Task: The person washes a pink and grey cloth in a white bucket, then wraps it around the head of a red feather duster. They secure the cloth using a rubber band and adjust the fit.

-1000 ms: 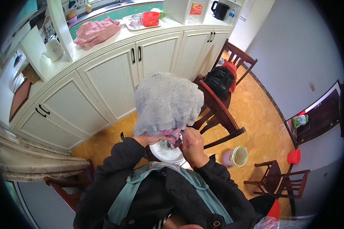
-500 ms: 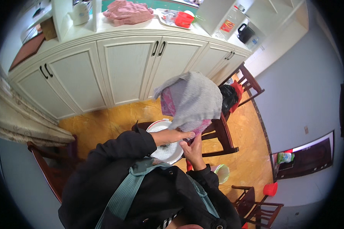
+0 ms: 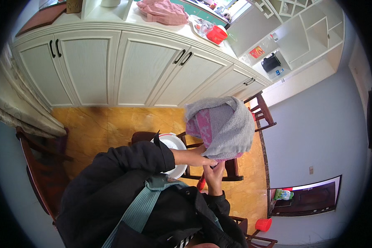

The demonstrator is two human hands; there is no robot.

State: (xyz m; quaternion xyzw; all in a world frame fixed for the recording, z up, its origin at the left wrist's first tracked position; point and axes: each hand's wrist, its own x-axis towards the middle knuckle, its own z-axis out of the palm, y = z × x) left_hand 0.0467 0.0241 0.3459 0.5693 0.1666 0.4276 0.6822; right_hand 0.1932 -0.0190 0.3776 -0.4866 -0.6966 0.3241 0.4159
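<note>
We hold a grey towel (image 3: 225,124) up in front of us, above a dark wooden chair (image 3: 231,167) and the orange tiled floor (image 3: 111,122); our left hand (image 3: 202,158) reaches across from the black sleeve and is clamped on the towel's lower edge, while our right hand (image 3: 214,173) comes up from below and pinches the same edge just beside it, fingers closed on the cloth; the two hands touch or nearly touch there.

To handle the towel well, we judge it best to keep both grips on the hem and to spread them apart along it, so that the cloth hangs flat rather than bunched; a loose pinch would let the heavy fold slide, so the thumbs should press firmly into the pile.

The towel is thick and soft, a looped terry cloth, grey on the outside with a pink face showing at its left side; it drapes in a rounded hood shape, folded over itself at the top. Below our left forearm sits a white round basin (image 3: 173,144), smooth and hard, partly hidden by the sleeve. Behind stand cream panelled cabinets (image 3: 95,66) with dark handles; on the surface above them lie a crumpled pink cloth (image 3: 163,11) and a red bowl (image 3: 217,35).
</note>
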